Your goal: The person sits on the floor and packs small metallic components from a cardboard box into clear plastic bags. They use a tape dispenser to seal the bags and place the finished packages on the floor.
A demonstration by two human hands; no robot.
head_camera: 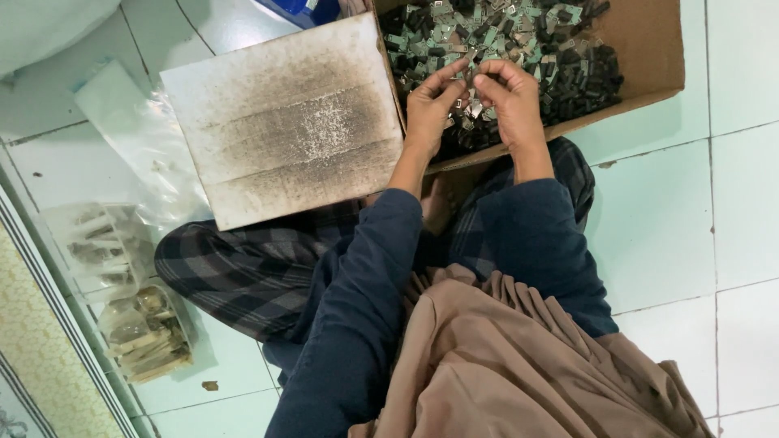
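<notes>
Over the cardboard box (pixel 641 49) at one o'clock, the left hand (pixel 428 105) and right hand (pixel 511 93) each pinched together on a small metal clip (pixel 471 79), fingertips meeting above the heaped parts (pixel 568 57), seemingly for fitting.

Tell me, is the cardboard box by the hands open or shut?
Open: the cardboard box shows small parts inside.
</notes>
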